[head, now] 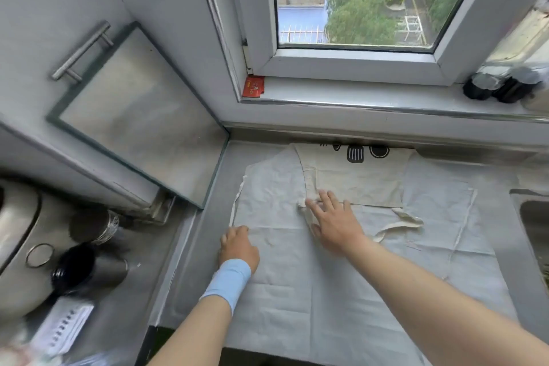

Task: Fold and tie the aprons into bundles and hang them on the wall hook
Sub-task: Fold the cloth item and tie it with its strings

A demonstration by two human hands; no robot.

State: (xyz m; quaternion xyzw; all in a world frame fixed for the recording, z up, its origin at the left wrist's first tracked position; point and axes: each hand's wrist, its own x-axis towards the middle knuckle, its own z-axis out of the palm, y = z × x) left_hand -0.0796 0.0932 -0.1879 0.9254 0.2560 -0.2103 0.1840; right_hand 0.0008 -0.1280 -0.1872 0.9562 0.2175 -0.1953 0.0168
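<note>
Fingers [328, 202] of right hand [334, 226] spread flat, pressing near corner of cream cotton apron with black utensil print [362, 184]. It lies on a pale grey cloth apron [297, 291] spread over the steel tabletop [202, 232]. Left hand [237, 246] curled at grey cloth's left edge; pinching or not, cannot tell. Risk: loose cream strap [401, 221] gets buried in the fold, leaving nothing to tie.

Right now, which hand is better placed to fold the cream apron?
Probably right: right hand rests on the cream apron's near corner; left hand sits off it, at the white apron's edge.
</note>
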